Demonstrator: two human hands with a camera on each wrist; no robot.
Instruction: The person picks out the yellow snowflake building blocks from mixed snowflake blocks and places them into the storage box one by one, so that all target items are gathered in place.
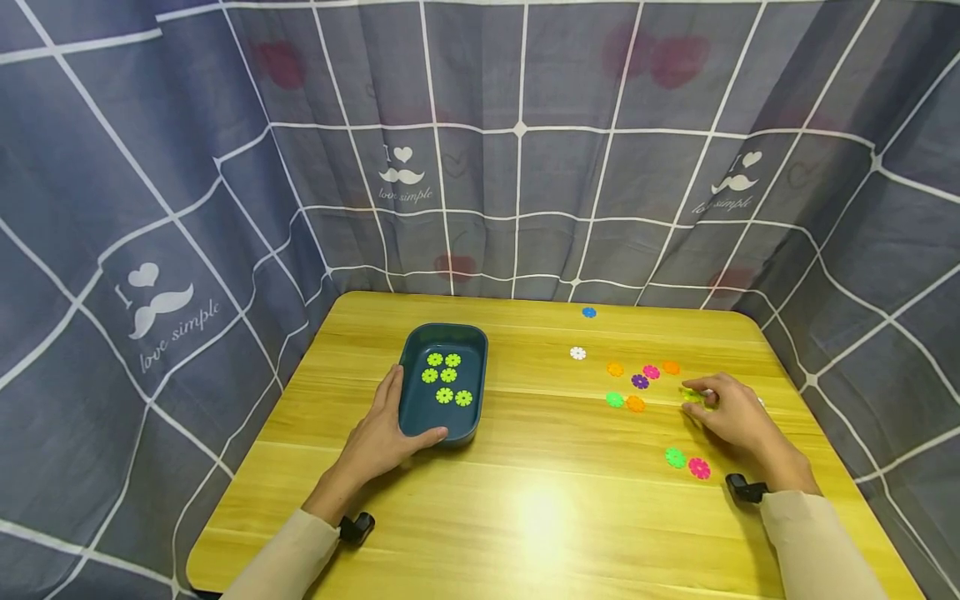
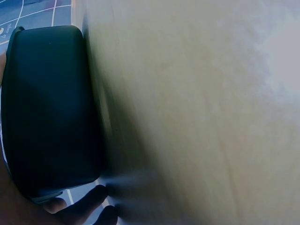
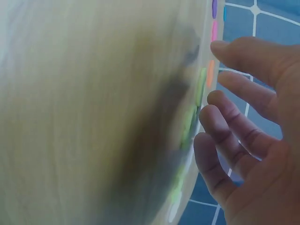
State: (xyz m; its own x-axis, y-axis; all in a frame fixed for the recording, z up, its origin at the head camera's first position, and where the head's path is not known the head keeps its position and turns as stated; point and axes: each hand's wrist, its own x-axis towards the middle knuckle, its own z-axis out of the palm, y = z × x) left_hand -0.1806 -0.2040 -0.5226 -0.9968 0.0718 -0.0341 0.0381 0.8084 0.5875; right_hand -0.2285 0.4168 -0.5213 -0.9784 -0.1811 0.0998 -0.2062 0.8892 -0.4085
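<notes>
My left hand (image 1: 378, 442) holds a dark teal tray (image 1: 478, 421), its thumb at the near edge and its fingers along the left side. In the left wrist view the tray (image 2: 51, 108) shows its side, with fingertips beneath one end. Inside lie several yellow-green flower-shaped discs (image 1: 447, 376). On the right, my right hand (image 1: 738, 415) hovers low over a yellow-green disc (image 1: 690, 394), thumb and fingers apart. More yellow-green discs (image 3: 189, 123) appear edge-on below the fingers in the right wrist view. The hand partly hides them, and nothing is seen held in it.
Green (image 1: 615, 400), orange (image 1: 636, 404), purple (image 1: 640, 382) and pink discs (image 1: 651, 372) lie left of the right hand. A white disc (image 1: 577, 353) and a blue disc (image 1: 589, 312) lie farther back. Grey checked curtains (image 1: 480, 167) surround the wooden table (image 1: 525, 483).
</notes>
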